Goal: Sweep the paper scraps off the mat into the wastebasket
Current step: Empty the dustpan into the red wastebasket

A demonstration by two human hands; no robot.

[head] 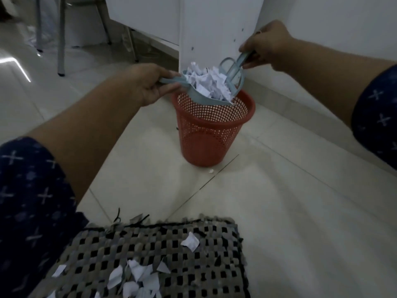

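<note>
My left hand (150, 83) grips the handle of a pale blue dustpan (198, 96), tilted over the rim of the red mesh wastebasket (211, 136). A heap of white paper scraps (209, 82) fills the dustpan. My right hand (264, 45) grips the handle of a pale blue hand brush (233, 70), whose head rests against the heap at the pan's far side. Near the bottom of the view lies the woven grey-and-black mat (171, 259), with several white scraps on it (137, 276) and a single scrap (190, 241) farther right.
A white cabinet panel (214, 29) stands right behind the wastebasket, and a white wall (322, 50) runs along the right. Chair legs (61, 39) stand at the back left. One tiny scrap (211, 171) lies on the tiled floor by the basket's base.
</note>
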